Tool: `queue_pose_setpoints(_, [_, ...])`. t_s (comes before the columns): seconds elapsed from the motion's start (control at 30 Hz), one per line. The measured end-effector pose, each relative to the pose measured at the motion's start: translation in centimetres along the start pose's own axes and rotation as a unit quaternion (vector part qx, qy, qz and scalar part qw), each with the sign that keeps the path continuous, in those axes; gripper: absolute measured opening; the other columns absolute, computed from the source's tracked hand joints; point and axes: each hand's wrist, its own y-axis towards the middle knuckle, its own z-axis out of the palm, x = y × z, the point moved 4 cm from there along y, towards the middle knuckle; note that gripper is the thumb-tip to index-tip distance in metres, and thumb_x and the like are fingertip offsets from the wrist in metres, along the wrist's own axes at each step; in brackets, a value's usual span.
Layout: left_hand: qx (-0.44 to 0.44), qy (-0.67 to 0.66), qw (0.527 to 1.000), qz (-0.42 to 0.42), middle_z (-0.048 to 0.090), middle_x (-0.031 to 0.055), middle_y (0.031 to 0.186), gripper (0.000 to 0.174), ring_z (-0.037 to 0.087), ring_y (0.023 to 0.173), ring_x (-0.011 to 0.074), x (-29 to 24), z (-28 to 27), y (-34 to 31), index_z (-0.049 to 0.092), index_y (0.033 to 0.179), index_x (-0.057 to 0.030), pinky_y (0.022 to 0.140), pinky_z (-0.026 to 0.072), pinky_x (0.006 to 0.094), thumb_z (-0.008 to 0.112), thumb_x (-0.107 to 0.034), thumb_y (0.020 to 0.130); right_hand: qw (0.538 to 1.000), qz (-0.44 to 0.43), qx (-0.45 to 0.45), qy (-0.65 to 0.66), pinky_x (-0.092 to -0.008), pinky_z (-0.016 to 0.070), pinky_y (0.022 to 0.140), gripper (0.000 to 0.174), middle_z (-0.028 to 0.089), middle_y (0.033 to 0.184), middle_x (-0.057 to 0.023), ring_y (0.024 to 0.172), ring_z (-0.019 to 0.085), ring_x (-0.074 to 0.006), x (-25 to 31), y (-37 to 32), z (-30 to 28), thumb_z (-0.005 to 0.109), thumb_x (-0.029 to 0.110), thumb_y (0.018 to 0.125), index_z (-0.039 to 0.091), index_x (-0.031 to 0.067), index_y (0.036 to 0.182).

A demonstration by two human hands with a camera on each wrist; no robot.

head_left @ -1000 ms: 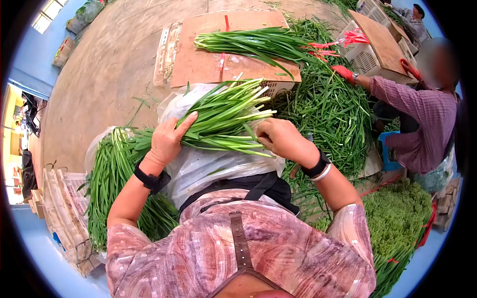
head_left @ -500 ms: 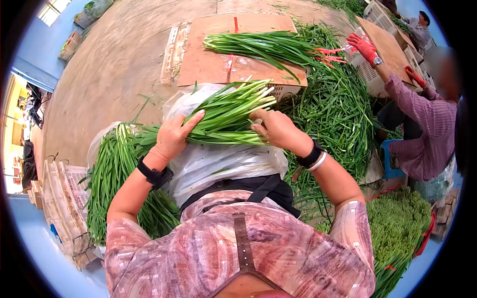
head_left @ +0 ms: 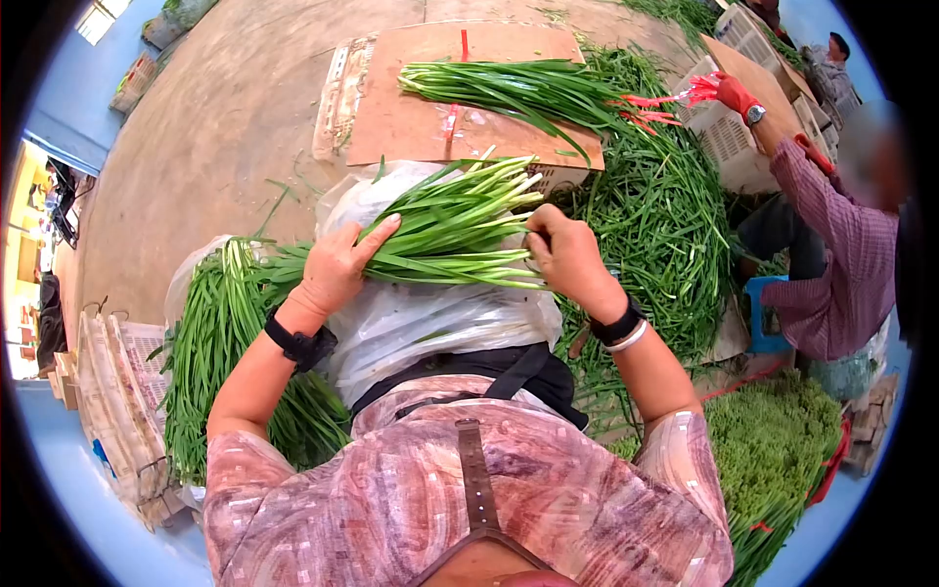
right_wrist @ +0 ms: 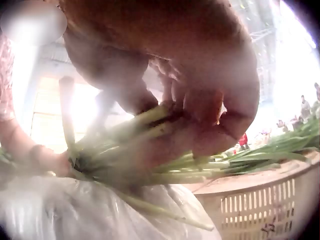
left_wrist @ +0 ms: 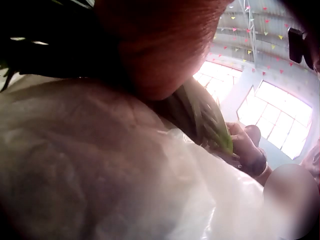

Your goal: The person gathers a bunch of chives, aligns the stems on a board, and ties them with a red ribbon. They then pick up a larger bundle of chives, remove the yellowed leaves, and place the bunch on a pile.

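A bunch of garlic chives (head_left: 445,230) lies across the plastic-covered lap, pale stalk ends to the right. My left hand (head_left: 337,264) holds it round the leaf side, thumb laid along the top. At the cut ends my right hand (head_left: 572,256) has its fingers curled. The right wrist view shows its thumb and fingers (right_wrist: 210,132) pinching among the pale stalks (right_wrist: 185,170). In the left wrist view, dark leaves and my left hand (left_wrist: 165,50) fill the top, above the clear plastic sheet (left_wrist: 125,165).
Ahead, another chive bundle (head_left: 509,88) lies on a board (head_left: 381,127) over a crate. Loose chives (head_left: 655,225) heap at the right, more chives (head_left: 220,362) at the left. A person (head_left: 831,235) in red gloves sits at the right, near green budded bunches (head_left: 773,430).
My right hand moved left onto the stalk ends, then back right with curled fingers. My left hand keeps its hold. The other person's gloved hand rose from the heap to the red ties.
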Motion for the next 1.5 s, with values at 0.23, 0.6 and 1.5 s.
queue_pose_setpoints(0.23, [0.003,-0.021,1.0,-0.007,0.044,0.0096,0.071,0.074,0.052,0.061,0.0284,0.0,0.2,0.1,0.047,0.137,-0.025,0.056,0.0441,0.0384,0.056,0.003,0.069,0.831,0.154,-0.102,0.525,-0.0275,0.0532,0.057,0.006,0.063,0.075,-0.007,0.065,0.062,-0.0136,-7.4,-2.6,-3.0,0.054,-0.001,0.089,0.055,0.0014,0.094])
queue_pose_setpoints(0.6, [-0.014,0.026,0.999,0.04,0.042,0.0089,0.07,0.075,0.049,0.058,0.0262,-0.4,0.3,0.2,0.046,0.138,-0.0261,0.053,0.0427,0.0377,0.053,0.004,0.069,0.981,-0.167,0.079,-0.063,-0.035,0.0523,0.065,0.02,0.063,0.082,-0.0092,0.074,0.063,-0.0274,1.5,-0.7,-3.0,0.065,0.003,0.076,0.069,0.0096,0.094])
queue_pose_setpoints(1.5, [-0.012,-0.002,0.999,0.043,0.043,0.0096,0.071,0.074,0.049,0.058,0.0267,0.0,0.3,0.2,0.046,0.137,-0.0252,0.053,0.0426,0.0373,0.053,0.003,0.07,0.898,0.064,0.183,-0.396,-0.0439,0.0498,0.062,0.017,0.063,0.078,-0.0131,0.072,0.063,-0.035,-10.3,-5.3,-6.6,0.063,0.015,0.082,0.065,0.0051,0.096])
